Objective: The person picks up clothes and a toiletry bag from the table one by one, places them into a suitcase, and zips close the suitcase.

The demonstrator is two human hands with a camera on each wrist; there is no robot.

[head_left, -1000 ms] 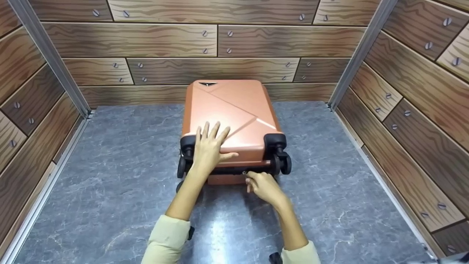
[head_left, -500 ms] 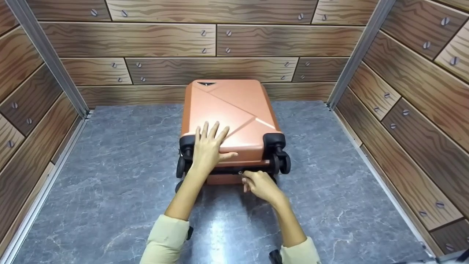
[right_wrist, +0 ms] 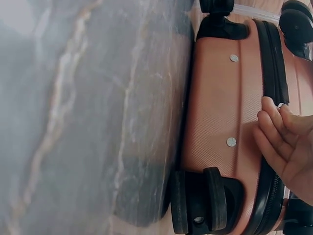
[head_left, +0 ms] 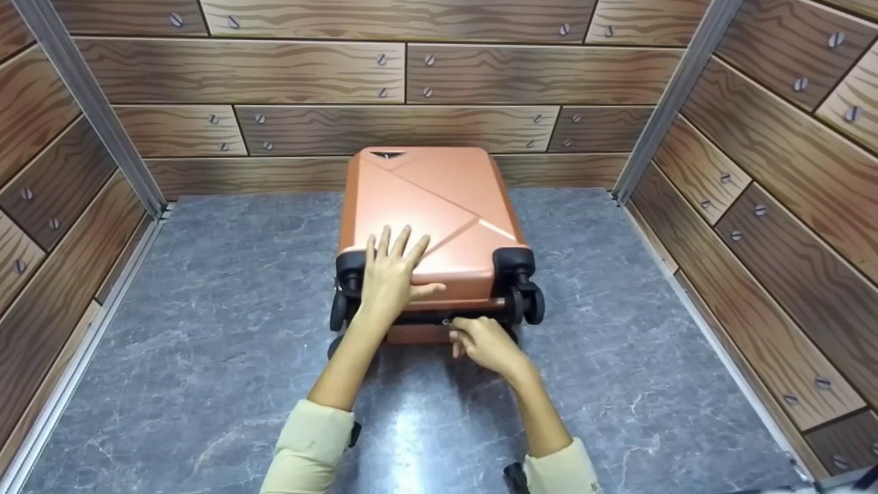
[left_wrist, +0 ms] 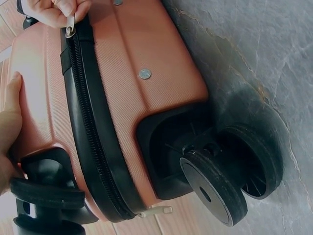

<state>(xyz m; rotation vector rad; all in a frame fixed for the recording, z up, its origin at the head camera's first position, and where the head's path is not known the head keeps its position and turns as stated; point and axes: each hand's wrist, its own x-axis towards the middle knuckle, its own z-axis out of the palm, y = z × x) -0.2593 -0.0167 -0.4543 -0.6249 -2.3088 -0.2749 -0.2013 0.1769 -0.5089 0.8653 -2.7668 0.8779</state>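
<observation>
A coppery-pink hard-shell suitcase lies flat on the floor, its wheeled end towards me. My left hand rests on its top near the left wheel, fingers spread and thumb pointing right. At the near end, my right hand pinches a small metal zipper pull between thumb and finger. The zipper runs along a black band around the suitcase's side. In the right wrist view, the fingers of that hand mostly cover the pull.
Black wheels stick out at the suitcase's near corners. Grey marble-patterned floor surrounds it. Wood-patterned panels stand behind and on both sides, with metal posts at the back corners.
My right hand has slid a short way left along the near end, taking the zipper pull with it. The left hand has stayed in place on the suitcase.
</observation>
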